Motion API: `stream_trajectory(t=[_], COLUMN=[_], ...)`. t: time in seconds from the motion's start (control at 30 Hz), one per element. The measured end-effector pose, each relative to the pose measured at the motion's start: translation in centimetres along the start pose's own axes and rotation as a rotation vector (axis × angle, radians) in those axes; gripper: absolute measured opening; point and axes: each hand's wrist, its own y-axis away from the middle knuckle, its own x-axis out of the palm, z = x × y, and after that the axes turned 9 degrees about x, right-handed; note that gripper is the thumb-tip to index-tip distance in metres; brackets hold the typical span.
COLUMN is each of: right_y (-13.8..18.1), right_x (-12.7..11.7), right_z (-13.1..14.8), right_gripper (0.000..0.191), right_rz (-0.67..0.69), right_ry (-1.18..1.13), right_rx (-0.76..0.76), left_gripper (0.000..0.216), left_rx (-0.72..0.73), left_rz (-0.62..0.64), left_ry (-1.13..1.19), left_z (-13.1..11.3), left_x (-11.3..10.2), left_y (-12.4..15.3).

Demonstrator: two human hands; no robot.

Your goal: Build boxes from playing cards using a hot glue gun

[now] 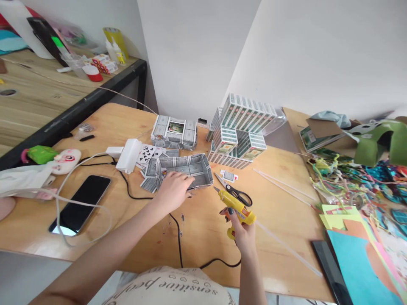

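Observation:
My left hand (pixel 176 186) grips the near wall of an open box made of playing cards (pixel 201 169), its fingers bent over the rim. In my right hand (pixel 239 228) is a yellow hot glue gun (pixel 233 202), its nozzle pointing up and left toward the box's near right corner but apart from it. A clear glue stick (pixel 289 248) trails from the gun's back end. Black-handled scissors (pixel 238 194) lie just beyond the gun. Loose playing cards (pixel 149 169) are spread to the left of the box, some partly under it.
Behind stands another card-covered box (pixel 174 132), beside stacked card packs (pixel 244 118). A phone (pixel 82 203), white cable and white adapter (pixel 129 155) lie left. Black cords cross the front. Glue sticks (pixel 282 186), coloured paper (pixel 359 254) and craft scraps (pixel 343 182) are at right.

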Motion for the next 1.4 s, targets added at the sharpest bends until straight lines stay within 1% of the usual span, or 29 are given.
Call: stream_trajectory(t=[0.1, 0.2, 0.33, 0.43, 0.7, 0.87, 1.1, 1.23, 1.4], right_y=[0.1, -0.3, -1.0, -1.1, -0.9, -0.8, -0.7, -0.8, -1.1], right_x=[1.0, 2.8, 5.0, 5.8, 6.4, 6.5, 6.5, 6.2, 5.3], right_z=[0.2, 0.3, 0.6, 0.8, 0.6, 1.0, 1.4, 1.3, 1.2], right_gripper=[0.029, 0.031, 0.033, 0.033, 0.029, 0.030, 0.030, 0.031, 0.033], right_rz=[0.113, 0.181, 0.234, 0.255, 0.264, 0.278, 0.282, 0.248, 0.187], right_ry=[0.048, 0.130, 0.186, 0.250, 0.238, 0.174, 0.180, 0.179, 0.209], right_rx=[-0.028, -0.038, -0.089, -0.124, -0.076, -0.079, -0.070, -0.059, -0.032], left_gripper=[0.025, 0.022, 0.020, 0.017, 0.007, 0.008, 0.010, 0.010, 0.009], left_rx=[0.045, 0.067, 0.074, 0.062, 0.043, 0.036, 0.019, 0.025, 0.027], left_rz=[0.017, -0.004, -0.041, -0.052, -0.104, -0.125, -0.155, -0.165, -0.148], left_ry=[0.014, 0.055, 0.105, 0.116, 0.066, 0.060, 0.056, 0.049, 0.021], left_z=[1.5, 2.7, 3.0, 2.8, 2.3, 2.3, 2.1, 2.2, 2.4], left_x=[-0.7, -0.7, -0.4, -0.1, 0.7, 0.9, 1.1, 1.3, 1.3], left_y=[2.0, 3.3, 4.0, 4.1, 3.7, 3.5, 3.3, 3.3, 3.5])
